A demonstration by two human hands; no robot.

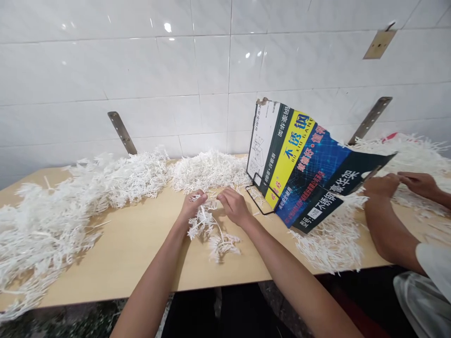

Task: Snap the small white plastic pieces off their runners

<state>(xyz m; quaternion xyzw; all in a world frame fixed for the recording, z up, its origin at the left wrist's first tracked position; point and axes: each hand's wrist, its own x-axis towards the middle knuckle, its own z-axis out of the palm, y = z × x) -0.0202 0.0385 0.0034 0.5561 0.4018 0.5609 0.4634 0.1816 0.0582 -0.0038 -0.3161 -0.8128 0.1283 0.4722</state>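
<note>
Left of the multicoloured printed cardboard panel (pixel 295 164), the left hand (pixel 192 205) and right hand (pixel 235 206) pinch a white, branching plastic sprig (pixel 202 222); a frilly white heap (pixel 209 172) adjoins the panel's left edge.

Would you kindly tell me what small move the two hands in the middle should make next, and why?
Perhaps steady the sprig with the left hand and straighten its lower cluster with the right hand: the left already pinches the top, the right is close by, and the cluster trails below on a bent stem.
</note>
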